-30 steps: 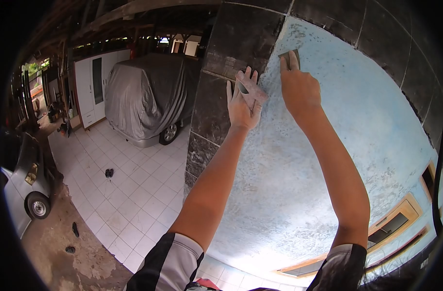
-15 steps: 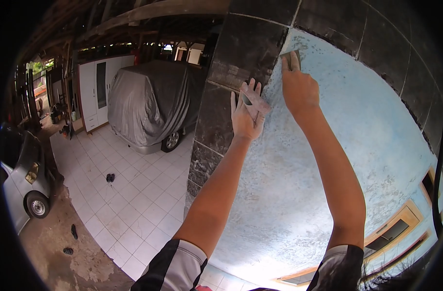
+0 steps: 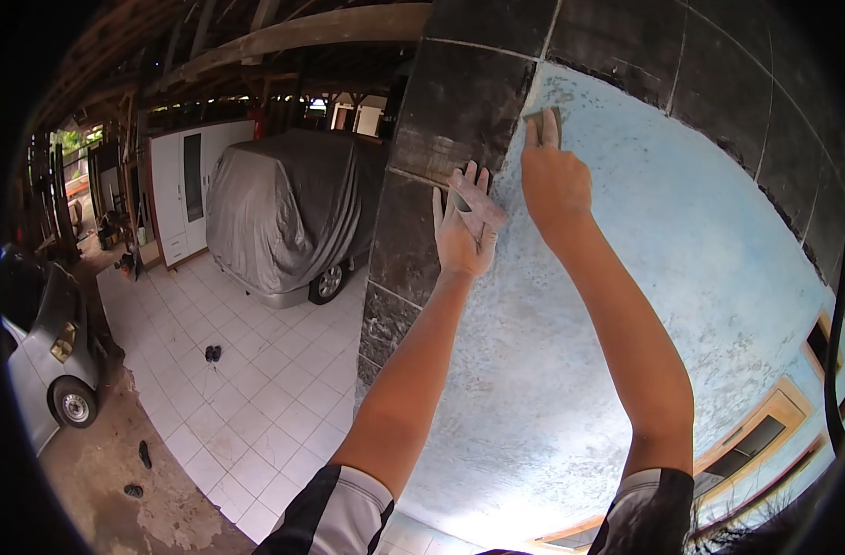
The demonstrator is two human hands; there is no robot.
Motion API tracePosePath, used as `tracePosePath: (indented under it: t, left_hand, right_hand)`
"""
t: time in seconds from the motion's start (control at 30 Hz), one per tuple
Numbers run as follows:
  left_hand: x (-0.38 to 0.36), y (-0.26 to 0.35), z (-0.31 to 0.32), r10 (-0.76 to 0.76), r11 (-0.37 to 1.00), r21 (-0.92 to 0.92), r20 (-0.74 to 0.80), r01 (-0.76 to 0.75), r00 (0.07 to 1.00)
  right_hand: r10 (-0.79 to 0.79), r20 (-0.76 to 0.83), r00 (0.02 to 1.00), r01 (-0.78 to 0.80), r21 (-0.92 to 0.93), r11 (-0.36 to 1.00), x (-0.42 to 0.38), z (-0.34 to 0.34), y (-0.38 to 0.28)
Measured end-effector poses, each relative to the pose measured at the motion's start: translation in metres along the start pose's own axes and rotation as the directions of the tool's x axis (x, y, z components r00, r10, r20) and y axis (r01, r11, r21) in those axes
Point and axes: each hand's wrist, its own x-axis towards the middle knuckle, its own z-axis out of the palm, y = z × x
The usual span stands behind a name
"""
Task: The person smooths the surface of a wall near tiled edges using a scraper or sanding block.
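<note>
In the head view, with the blue wall (image 3: 616, 250) as landmark, the right hand (image 3: 558, 180) presses a dark pad (image 3: 540, 122) under two straightened fingers near the wall's upper left corner; any thumb grip is hidden. The left hand (image 3: 457, 248) is spread on the black tiles (image 3: 415, 208) bordering the wall, a pinkish piece (image 3: 480, 201) across its back. Since a second ago, the pad sits slightly nearer that corner, putting the effort at the wall's border.

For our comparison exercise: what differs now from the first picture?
The right hand has slid slightly up the blue wall, toward its top corner; the camera view has tilted up. Nothing was taken or released: the left hand keeps its pinkish sheet.
</note>
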Motion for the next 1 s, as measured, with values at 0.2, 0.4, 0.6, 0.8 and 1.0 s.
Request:
tracePosePath:
  t: [0.2, 0.4, 0.6, 0.8, 1.0]
  left_hand:
    - [0.002, 0.0, 0.002, 0.007, 1.0, -0.017, -0.005, -0.007, 1.0]
    - [0.0, -0.002, 0.005, -0.003, 1.0, -0.02, -0.015, 0.003, 1.0]
    - [-0.001, -0.001, 0.002, -0.038, 0.997, -0.071, 0.009, 0.038, 0.999]
    - [0.001, 0.001, 0.002, 0.011, 1.0, -0.016, -0.026, -0.012, 1.0]
    - [0.003, 0.007, -0.005, -0.017, 0.997, -0.071, -0.029, 0.015, 0.999]
  right_hand:
    - [-0.045, 0.02, 0.999, 0.046, -0.037, 0.998, 0.002, -0.006, 0.005]
    - [-0.093, -0.064, 0.994, 0.093, 0.009, 0.996, 0.006, -0.002, 0.013]
    - [-0.043, 0.08, 0.996, 0.046, -0.032, 0.998, -0.012, -0.014, 0.001]
    - [-0.049, 0.022, 0.999, 0.049, 0.001, 0.999, -0.023, -0.004, 0.017]
    - [0.084, -0.094, 0.992, -0.083, 0.02, 0.996, -0.015, -0.007, 0.073]
